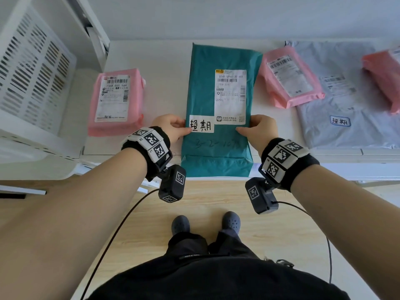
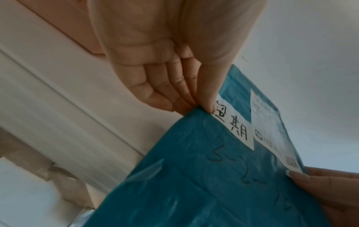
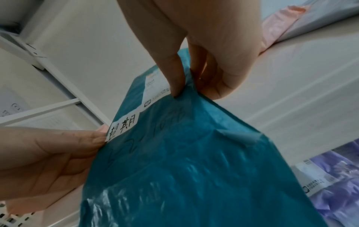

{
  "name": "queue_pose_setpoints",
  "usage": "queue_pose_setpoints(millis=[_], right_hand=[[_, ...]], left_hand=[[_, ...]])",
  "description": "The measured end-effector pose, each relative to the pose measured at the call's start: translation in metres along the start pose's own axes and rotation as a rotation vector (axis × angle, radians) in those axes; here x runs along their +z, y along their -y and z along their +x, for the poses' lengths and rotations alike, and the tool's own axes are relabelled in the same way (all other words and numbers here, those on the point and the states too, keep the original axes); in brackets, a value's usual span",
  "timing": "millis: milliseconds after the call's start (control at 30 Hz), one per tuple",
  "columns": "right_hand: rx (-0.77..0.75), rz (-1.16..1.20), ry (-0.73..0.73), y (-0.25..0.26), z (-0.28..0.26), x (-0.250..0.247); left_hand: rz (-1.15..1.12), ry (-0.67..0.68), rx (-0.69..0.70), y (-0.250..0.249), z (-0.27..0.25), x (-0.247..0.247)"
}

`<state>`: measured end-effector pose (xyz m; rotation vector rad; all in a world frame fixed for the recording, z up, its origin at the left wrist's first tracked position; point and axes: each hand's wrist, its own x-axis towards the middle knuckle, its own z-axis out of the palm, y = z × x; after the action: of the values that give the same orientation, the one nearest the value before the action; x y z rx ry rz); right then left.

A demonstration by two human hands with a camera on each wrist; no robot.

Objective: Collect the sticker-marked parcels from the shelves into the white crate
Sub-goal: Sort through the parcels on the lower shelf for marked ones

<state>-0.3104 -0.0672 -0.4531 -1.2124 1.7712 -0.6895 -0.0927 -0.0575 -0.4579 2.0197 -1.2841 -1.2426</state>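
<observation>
A teal parcel [image 1: 218, 109] lies on the white shelf [image 1: 164, 61], its near end hanging over the shelf's front edge. It carries a white sticker [image 1: 201, 126] with black handwriting and a shipping label. My left hand [image 1: 173, 127] pinches the parcel's left edge at the sticker, thumb on top [image 2: 208, 106]. My right hand [image 1: 255, 128] pinches the right edge, thumb on top and fingers under [image 3: 176, 87]. The white crate [image 1: 32, 83] stands at the left, tilted, its slotted wall facing me.
A pink parcel [image 1: 116, 100] lies left of the teal one. To the right are another pink parcel [image 1: 290, 76], a grey parcel [image 1: 346, 100] with a blue-outlined sticker [image 1: 340, 121], and a red-pink parcel [image 1: 383, 76]. Wooden floor and my shoes lie below.
</observation>
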Motion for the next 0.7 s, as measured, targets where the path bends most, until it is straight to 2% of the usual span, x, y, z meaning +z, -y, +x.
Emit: queue_pose_setpoints(millis=[433,700], right_hand=[[-0.012,0.071,-0.012,0.008,-0.002,-0.008],[-0.071,0.056,0.008,0.008,-0.005,-0.022]], left_hand=[[-0.031,-0.074,0.060,-0.009,-0.016,-0.002],[-0.045,-0.141,0.062,-0.017,-0.035,0.007]])
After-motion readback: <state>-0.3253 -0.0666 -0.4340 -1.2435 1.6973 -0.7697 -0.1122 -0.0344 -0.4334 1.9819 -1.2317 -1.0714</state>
